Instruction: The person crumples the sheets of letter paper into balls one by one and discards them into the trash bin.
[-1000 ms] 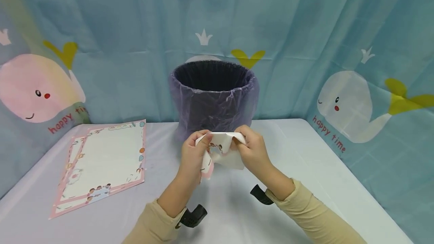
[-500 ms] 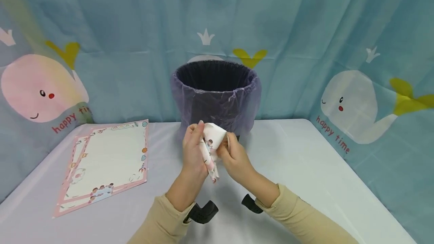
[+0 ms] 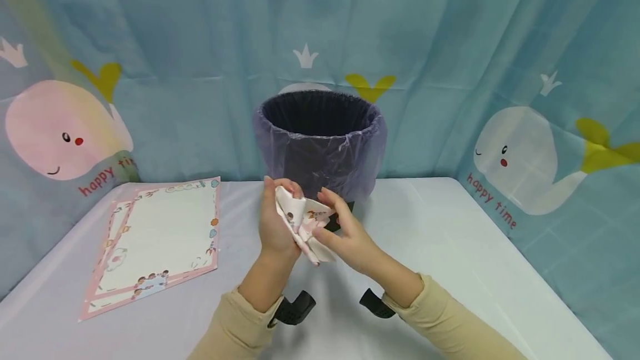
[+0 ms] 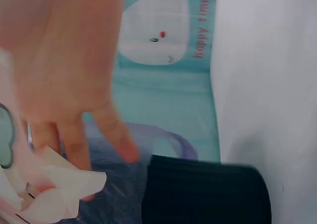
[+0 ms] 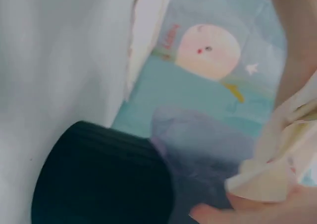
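In the head view a crumpled sheet of white paper with a pink printed border (image 3: 302,221) is between the two hands, low in front of a dark bin. My left hand (image 3: 277,226) holds it against the palm, with fingers curled over its upper edge. My right hand (image 3: 355,240) is at the paper's right side, thumb and forefinger spread apart and fairly straight. In the left wrist view the right hand (image 4: 69,70) has its fingers extended beside the folded paper (image 4: 74,184). In the right wrist view, paper folds (image 5: 267,179) overlap a finger (image 5: 218,215) below.
A dark bin lined with a purple plastic bag (image 3: 320,165) stands behind the hands. Several pink-bordered sheets of paper (image 3: 160,232) lie overlapped on the left of the white table (image 3: 450,249). A blue whale-print curtain (image 3: 200,26) surrounds the back and sides.
The paper has gone from stretched between both hands to a small crumpled bundle in the left hand. The right hand has gone from gripping its edge to spread fingers beside it.
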